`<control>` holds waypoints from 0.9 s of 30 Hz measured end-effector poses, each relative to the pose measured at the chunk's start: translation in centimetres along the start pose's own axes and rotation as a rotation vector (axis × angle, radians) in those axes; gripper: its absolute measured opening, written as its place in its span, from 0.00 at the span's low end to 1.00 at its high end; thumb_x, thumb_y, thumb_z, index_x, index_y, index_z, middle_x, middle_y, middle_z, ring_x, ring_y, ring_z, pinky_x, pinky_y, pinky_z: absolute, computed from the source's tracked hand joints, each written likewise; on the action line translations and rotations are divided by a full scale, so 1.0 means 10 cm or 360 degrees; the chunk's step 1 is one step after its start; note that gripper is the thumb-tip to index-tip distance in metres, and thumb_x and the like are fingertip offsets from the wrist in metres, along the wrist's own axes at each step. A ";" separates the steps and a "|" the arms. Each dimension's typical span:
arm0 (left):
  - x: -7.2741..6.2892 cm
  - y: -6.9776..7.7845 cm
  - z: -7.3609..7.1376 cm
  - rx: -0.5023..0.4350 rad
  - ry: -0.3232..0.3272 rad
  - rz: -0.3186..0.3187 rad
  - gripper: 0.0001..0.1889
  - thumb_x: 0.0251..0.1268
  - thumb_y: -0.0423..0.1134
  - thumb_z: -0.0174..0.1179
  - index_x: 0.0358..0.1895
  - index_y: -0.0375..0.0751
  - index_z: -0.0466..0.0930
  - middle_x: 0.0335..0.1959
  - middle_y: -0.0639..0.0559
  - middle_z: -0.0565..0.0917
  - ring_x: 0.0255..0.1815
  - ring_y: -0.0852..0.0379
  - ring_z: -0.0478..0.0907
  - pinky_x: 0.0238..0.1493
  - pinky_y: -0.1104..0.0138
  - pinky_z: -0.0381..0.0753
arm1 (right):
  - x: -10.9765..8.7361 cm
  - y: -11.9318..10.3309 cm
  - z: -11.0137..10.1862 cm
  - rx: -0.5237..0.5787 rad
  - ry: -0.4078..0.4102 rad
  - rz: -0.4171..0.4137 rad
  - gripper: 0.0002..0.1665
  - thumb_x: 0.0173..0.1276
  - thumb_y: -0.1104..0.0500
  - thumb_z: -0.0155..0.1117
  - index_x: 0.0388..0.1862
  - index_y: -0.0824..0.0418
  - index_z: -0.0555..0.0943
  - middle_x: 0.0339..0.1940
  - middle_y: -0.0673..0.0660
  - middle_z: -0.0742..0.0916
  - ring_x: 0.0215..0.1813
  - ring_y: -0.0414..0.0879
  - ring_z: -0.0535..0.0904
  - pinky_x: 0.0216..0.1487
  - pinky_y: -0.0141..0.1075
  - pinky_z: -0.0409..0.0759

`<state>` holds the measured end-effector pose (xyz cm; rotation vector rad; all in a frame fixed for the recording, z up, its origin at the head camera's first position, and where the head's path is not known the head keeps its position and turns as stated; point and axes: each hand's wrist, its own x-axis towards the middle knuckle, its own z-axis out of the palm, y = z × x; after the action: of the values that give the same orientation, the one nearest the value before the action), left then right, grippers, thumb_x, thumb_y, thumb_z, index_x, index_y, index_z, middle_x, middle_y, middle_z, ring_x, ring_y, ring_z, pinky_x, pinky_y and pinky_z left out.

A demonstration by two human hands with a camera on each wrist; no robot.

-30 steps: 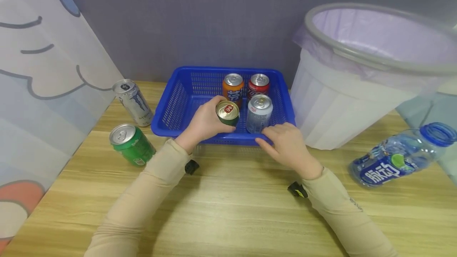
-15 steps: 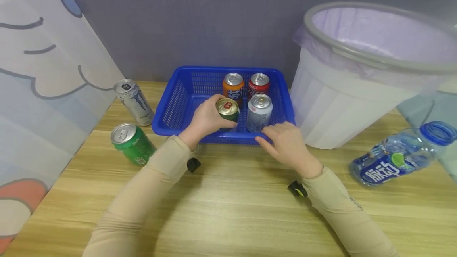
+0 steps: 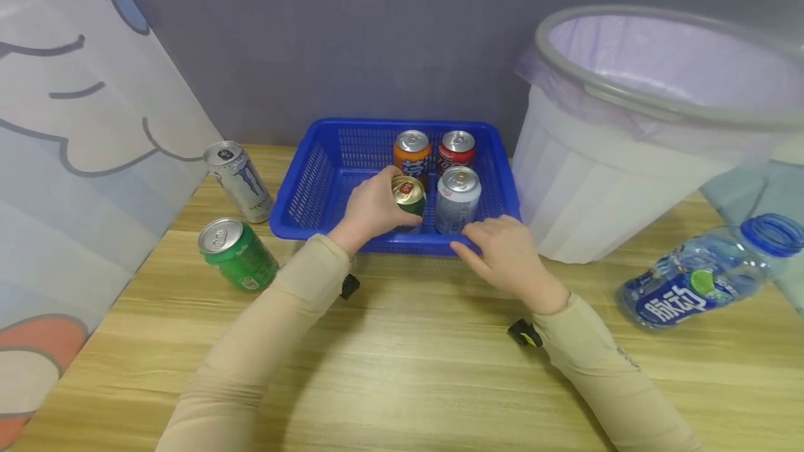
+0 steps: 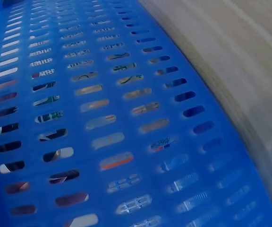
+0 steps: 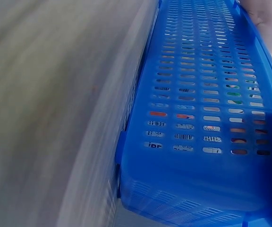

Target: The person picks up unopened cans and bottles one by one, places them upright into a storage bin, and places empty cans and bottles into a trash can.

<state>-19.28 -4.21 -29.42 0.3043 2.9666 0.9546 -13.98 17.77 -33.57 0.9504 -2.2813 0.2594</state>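
In the head view my left hand (image 3: 375, 206) grips a dark green can with a gold lid (image 3: 409, 194), fingers on its far side and thumb on its near side. That can is upright inside the blue basket (image 3: 295, 231), left of a white-silver can (image 3: 458, 201) and in front of an orange can (image 3: 412, 152). Behind the white-silver can is a red can (image 3: 456, 150). My right hand (image 3: 507, 258) holds the basket's front rim near its right corner. Both wrist views mostly show the basket's slotted wall (image 4: 103, 109), with cans partly visible through the slots.
Left of the basket stand a silver-white Monster can (image 3: 239, 181) and a green Sprite can (image 3: 239, 254). A white bin (image 3: 584, 180) with a purple liner is close on the right. A blue-capped plastic bottle (image 3: 697, 277) is at far right. A grey wall (image 3: 326, 33) rises behind.
My left hand has moved a little to the right with the dark green can, which now sits lower and nearer the white-silver can. My right hand has stayed on the rim.
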 end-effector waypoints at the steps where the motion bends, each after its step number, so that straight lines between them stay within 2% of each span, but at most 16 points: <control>1: 0.01 0.00 0.01 0.0002 -0.0002 -0.0008 0.41 0.36 0.48 0.78 0.58 0.39 0.68 0.43 0.47 0.82 0.42 0.48 0.79 0.46 0.56 0.78 | 0.00 0.00 0.01 0.0000 0.0003 -0.0003 0.38 0.75 0.36 0.29 0.19 0.59 0.74 0.14 0.51 0.77 0.17 0.48 0.73 0.23 0.41 0.69; 8: 0.10 0.02 0.06 -0.0015 0.0007 -0.0054 0.43 0.36 0.48 0.78 0.59 0.40 0.67 0.43 0.46 0.82 0.42 0.48 0.79 0.44 0.56 0.78 | 0.00 0.00 0.02 0.0012 0.0013 -0.0014 0.37 0.75 0.36 0.30 0.20 0.59 0.73 0.13 0.51 0.77 0.17 0.48 0.73 0.22 0.41 0.69; 15: 0.11 0.02 0.07 -0.0072 0.0008 -0.0054 0.43 0.36 0.47 0.78 0.60 0.40 0.65 0.45 0.46 0.81 0.44 0.47 0.78 0.46 0.56 0.78 | 0.00 0.01 0.02 0.0005 0.0016 -0.0018 0.37 0.75 0.36 0.31 0.20 0.59 0.73 0.14 0.51 0.77 0.17 0.48 0.73 0.22 0.40 0.68; 27: 0.10 0.01 0.07 -0.0181 -0.0073 0.0033 0.41 0.46 0.45 0.74 0.62 0.38 0.61 0.52 0.42 0.77 0.54 0.45 0.75 0.58 0.53 0.74 | 0.00 0.02 0.03 -0.0007 0.0007 -0.0010 0.38 0.75 0.36 0.31 0.19 0.59 0.73 0.13 0.52 0.76 0.17 0.49 0.72 0.21 0.40 0.67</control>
<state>-20.14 -3.54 -29.84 0.3504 2.8596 1.0976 -14.24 17.80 -33.76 0.9535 -2.2737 0.2533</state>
